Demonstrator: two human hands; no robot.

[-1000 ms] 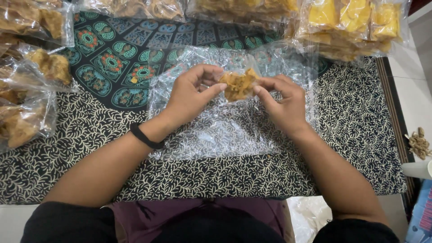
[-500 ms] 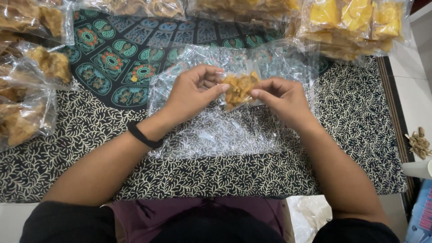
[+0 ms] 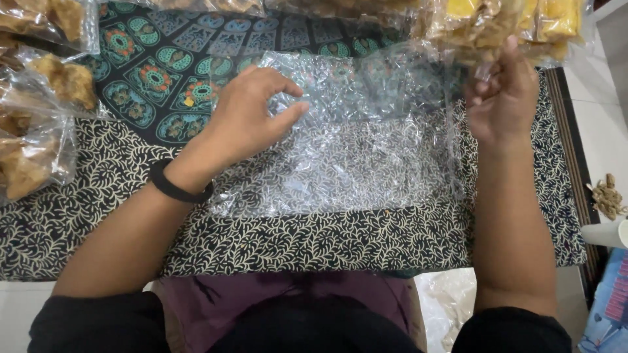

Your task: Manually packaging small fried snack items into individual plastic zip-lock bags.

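Observation:
My left hand (image 3: 252, 116) hovers with thumb and fingers apart over a crinkled stack of clear plastic bags (image 3: 366, 150) lying on the patterned cloth (image 3: 314, 245). It holds nothing and wears a black band at the wrist. My right hand (image 3: 504, 98) is raised at the upper right, fingers closed on a small clear packet of brown fried snack (image 3: 495, 29), which is blurred. The packet is right against the pile of yellow snack packets (image 3: 556, 19).
Packets of brown snacks (image 3: 39, 98) are heaped along the left edge and across the top (image 3: 353, 6). On the white floor at the right lie a small brown bundle (image 3: 608, 196), a white object (image 3: 608, 233) and a blue package (image 3: 611, 307).
My right hand has carried the small snack packet from the middle up to the right, to the yellow packets. My left hand has let go of it and stays open over the plastic bags.

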